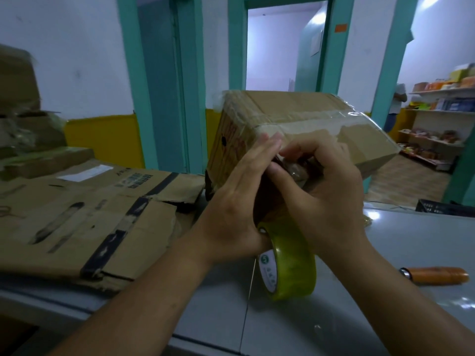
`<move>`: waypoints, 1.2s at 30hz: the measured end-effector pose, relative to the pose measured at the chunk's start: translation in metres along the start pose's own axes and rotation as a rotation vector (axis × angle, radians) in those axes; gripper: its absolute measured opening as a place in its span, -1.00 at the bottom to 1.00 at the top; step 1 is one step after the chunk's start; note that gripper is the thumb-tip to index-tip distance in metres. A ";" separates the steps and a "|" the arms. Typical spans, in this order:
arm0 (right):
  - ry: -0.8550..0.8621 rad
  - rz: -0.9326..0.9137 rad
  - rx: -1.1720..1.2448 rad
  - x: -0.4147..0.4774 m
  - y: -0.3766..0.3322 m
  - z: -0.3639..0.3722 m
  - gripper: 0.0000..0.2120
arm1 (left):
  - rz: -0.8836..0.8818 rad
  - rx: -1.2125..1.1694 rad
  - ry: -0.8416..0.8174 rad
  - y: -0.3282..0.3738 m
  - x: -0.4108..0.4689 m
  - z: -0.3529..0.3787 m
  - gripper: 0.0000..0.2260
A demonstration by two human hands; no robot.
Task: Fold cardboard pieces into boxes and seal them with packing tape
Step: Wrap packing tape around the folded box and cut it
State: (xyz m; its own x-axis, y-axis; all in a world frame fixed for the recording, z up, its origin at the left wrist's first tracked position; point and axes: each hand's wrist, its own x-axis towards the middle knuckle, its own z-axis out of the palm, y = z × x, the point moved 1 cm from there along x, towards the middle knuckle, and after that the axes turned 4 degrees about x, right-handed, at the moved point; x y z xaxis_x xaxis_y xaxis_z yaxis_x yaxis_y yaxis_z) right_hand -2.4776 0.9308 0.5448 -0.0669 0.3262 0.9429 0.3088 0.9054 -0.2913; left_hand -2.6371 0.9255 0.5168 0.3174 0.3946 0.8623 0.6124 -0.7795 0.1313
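One cardboard box (308, 129), already folded into shape and glossy with clear tape along its top seam and far corner, is tilted over the grey table (398, 247), its near end turned toward the person. Sealing looks to be the step in hand. The left hand (236, 199) lays straight fingers flat against that end, while the right hand (323, 194) curls fingers and thumb round a bunched tape strip (295, 172) at the box's lower edge. A yellow-green tape roll (289, 263) sits just below both wrists, hanging or resting, I cannot tell which. Next, I judge, the strip needs pulling taut, smoothing down and cutting. Flattened cardboard (90, 214) lies to the left and an orange-handled tool (437, 274) to the right.
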 end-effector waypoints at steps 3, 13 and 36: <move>-0.095 -0.045 0.002 0.004 0.005 -0.009 -0.80 | -0.015 -0.018 0.020 -0.001 0.001 -0.003 0.03; -0.204 -0.087 0.084 0.005 0.019 -0.021 -0.76 | 0.076 0.145 0.035 0.008 -0.001 -0.008 0.05; -0.341 0.168 0.465 0.016 0.028 -0.047 -0.43 | 0.003 -0.113 -0.314 0.055 0.008 -0.006 -0.73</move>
State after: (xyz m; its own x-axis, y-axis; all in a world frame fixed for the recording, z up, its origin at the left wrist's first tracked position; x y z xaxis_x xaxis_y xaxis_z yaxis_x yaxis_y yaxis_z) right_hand -2.4250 0.9487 0.5596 -0.3772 0.4742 0.7955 -0.1011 0.8327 -0.5443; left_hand -2.6056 0.8830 0.5335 0.5371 0.5093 0.6724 0.5324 -0.8230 0.1981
